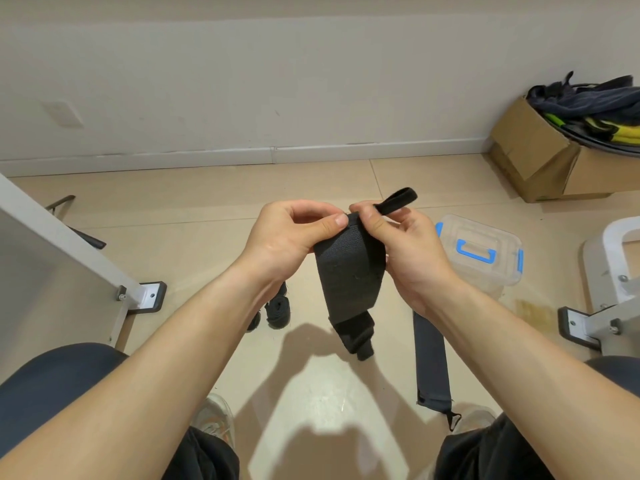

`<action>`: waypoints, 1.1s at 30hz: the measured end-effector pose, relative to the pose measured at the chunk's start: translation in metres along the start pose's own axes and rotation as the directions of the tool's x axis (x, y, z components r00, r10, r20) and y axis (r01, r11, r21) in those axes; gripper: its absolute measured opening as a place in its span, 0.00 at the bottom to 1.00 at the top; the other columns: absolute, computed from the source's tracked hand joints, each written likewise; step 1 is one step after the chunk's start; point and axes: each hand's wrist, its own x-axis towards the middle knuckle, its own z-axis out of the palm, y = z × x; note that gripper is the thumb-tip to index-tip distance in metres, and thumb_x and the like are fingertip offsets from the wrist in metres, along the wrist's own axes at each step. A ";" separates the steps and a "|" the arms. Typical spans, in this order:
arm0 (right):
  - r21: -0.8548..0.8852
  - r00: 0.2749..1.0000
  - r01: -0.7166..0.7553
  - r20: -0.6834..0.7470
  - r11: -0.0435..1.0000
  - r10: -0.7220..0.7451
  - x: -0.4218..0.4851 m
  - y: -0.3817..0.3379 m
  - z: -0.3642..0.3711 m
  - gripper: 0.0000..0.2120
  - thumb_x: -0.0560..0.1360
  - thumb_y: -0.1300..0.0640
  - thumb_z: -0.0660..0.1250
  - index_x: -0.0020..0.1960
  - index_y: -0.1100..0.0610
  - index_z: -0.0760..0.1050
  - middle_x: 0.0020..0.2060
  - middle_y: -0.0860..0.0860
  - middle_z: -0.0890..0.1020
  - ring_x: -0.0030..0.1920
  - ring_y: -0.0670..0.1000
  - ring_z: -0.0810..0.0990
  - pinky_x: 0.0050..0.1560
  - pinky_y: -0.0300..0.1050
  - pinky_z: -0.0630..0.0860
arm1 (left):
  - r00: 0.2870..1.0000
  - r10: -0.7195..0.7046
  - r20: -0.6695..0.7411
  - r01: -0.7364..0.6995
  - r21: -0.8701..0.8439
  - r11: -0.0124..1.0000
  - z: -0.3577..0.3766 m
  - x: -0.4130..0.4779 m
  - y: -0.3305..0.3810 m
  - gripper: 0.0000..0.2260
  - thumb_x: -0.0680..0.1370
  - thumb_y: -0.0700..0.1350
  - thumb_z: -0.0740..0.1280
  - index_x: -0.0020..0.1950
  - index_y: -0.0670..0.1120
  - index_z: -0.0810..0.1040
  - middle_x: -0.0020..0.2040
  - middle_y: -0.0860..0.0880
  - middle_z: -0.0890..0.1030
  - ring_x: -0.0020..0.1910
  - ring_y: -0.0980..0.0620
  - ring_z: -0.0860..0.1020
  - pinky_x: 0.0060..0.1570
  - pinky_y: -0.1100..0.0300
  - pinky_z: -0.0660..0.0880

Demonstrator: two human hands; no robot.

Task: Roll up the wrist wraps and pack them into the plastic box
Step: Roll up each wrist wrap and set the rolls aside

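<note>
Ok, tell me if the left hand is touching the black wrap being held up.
Touching. The head view shows the left hand pinching the top edge of the black wrap, with its thumb pressed flat on the fabric.

A cardboard box (530, 150) is sitting on the beige tiled floor (214, 192) at the far right near a white wall (242, 81), dark and yellow fabric (588, 98) spilling over its rim. A pale metal frame leg (69, 237) is standing at the left, another bracketed foot (581, 327) resting at the right.
</note>
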 end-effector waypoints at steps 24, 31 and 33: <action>-0.327 0.943 0.289 -0.062 0.900 -0.326 -0.008 -0.002 0.003 0.06 0.71 0.63 0.79 0.44 0.54 0.84 0.46 0.49 0.87 0.47 0.47 0.86 0.50 0.39 0.81 | 0.987 -0.058 -0.148 0.029 -0.190 0.981 0.009 -0.006 -0.006 0.02 0.74 0.38 0.77 0.43 0.43 0.86 0.42 0.44 0.86 0.43 0.48 0.85 0.54 0.52 0.81; -0.361 0.944 0.319 0.039 0.876 -0.328 -0.004 0.003 0.001 0.06 0.74 0.62 0.76 0.44 0.51 0.85 0.46 0.48 0.87 0.49 0.48 0.85 0.50 0.38 0.78 | 0.989 -0.002 -0.145 -0.016 -0.123 0.992 0.000 -0.005 -0.010 0.06 0.74 0.39 0.77 0.41 0.48 0.83 0.40 0.46 0.85 0.41 0.47 0.83 0.48 0.52 0.79; -0.334 0.950 0.298 0.012 0.894 -0.313 -0.002 0.003 -0.001 0.07 0.72 0.64 0.78 0.42 0.53 0.84 0.40 0.47 0.87 0.44 0.48 0.85 0.48 0.40 0.78 | 0.991 0.021 -0.128 -0.036 -0.111 0.993 0.002 -0.007 -0.010 0.05 0.75 0.39 0.76 0.41 0.48 0.85 0.40 0.48 0.85 0.40 0.50 0.83 0.45 0.56 0.79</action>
